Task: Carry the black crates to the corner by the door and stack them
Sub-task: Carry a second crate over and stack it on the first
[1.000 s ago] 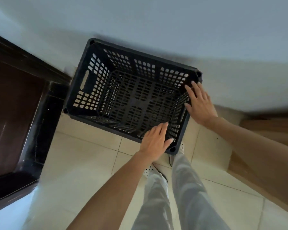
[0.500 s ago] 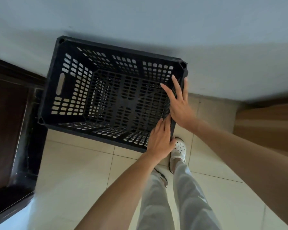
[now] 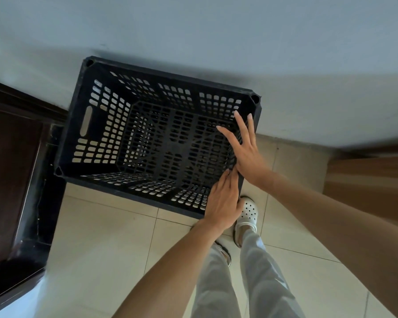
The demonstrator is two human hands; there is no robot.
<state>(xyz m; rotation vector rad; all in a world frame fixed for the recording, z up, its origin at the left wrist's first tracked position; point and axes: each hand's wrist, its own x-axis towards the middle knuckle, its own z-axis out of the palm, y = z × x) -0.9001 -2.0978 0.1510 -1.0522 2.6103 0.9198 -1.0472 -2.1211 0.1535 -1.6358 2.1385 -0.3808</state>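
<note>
A black slotted crate (image 3: 170,77) stands open side up in the corner, its back against the pale wall and its left side against the dark door frame. It is empty inside. What lies under it is hidden. My left hand (image 3: 223,204) lies flat on the crate's near right corner, fingers extended. My right hand (image 3: 245,150) rests on the right rim with its fingers spread, pointing over the inside of the right wall. Neither hand curls around the plastic.
A dark brown door (image 3: 7,180) with a black frame (image 3: 41,203) fills the left side. Brown wooden furniture (image 3: 365,180) stands at the right. Beige floor tiles (image 3: 101,249) lie below, with my white perforated shoe (image 3: 247,213) just under the crate's near right corner.
The crate has slid left, up against the door frame. My left hand moved along the near rim to the right corner, and my right hand shifted onto the right wall.
</note>
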